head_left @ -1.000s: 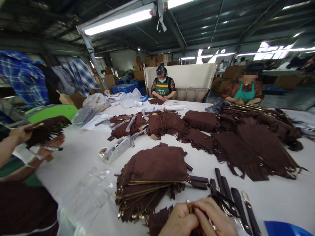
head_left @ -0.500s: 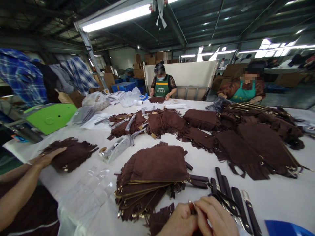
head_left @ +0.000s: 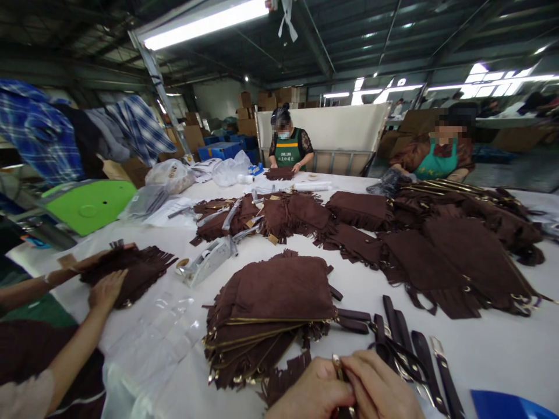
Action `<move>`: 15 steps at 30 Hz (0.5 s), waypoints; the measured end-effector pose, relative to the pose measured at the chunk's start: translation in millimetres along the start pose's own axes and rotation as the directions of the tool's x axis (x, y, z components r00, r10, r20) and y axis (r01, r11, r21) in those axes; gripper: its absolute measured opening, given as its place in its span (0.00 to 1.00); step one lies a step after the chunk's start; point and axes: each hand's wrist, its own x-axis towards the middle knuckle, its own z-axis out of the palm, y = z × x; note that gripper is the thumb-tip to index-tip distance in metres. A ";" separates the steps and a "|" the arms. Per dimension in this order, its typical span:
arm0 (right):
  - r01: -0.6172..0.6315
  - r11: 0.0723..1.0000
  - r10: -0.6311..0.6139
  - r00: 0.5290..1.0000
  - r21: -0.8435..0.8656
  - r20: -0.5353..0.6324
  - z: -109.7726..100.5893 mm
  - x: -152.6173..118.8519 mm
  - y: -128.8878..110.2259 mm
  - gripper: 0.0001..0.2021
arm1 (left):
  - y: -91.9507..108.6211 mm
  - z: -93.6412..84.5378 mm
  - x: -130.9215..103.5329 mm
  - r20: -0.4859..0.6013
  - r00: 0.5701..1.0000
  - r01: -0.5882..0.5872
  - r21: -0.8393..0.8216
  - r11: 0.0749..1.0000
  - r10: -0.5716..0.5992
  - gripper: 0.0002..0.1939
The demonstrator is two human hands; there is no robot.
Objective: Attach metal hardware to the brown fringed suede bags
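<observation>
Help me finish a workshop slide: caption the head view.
Left hand and right hand pinch a small shiny piece near stacked brown fringed zippered pouches and dark straps with metal fittings.

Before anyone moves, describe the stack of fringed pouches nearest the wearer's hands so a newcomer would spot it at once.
At the white table, find the wearer's left hand at the bottom of the view. Just beyond it, leftward, sits a stack of dark-brown fringed pouches. Its gold zippers lie layered toward the wearer, unlike the pouches sprawled farther back.

own hands (head_left: 379, 384) — 2 | nr pouch stack (head_left: 282, 291) — 1 | tape disp. (head_left: 213, 261) 1 | nr co-wkrs (head_left: 290, 148) 3
</observation>
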 end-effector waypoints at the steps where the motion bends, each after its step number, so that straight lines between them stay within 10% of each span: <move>1: 0.052 0.997 -0.053 0.998 -0.064 -0.024 -0.5 1.8 0.9 0.11 | -1.4 -0.9 1.6 -0.005 1.000 0.023 -0.014 1.000 -0.023 0.04; 9: 0.179 0.967 -0.202 0.972 -0.180 -0.117 -12.4 28.5 -5.5 0.14 | 3.1 -5.0 -0.3 0.021 0.999 0.033 0.104 0.994 -0.035 0.02; 15: 0.004 1.000 -0.007 0.997 -0.031 -0.075 -9.7 22.2 4.6 0.08 | -9.8 -8.4 6.8 -0.055 0.997 0.067 0.150 0.986 -0.060 0.04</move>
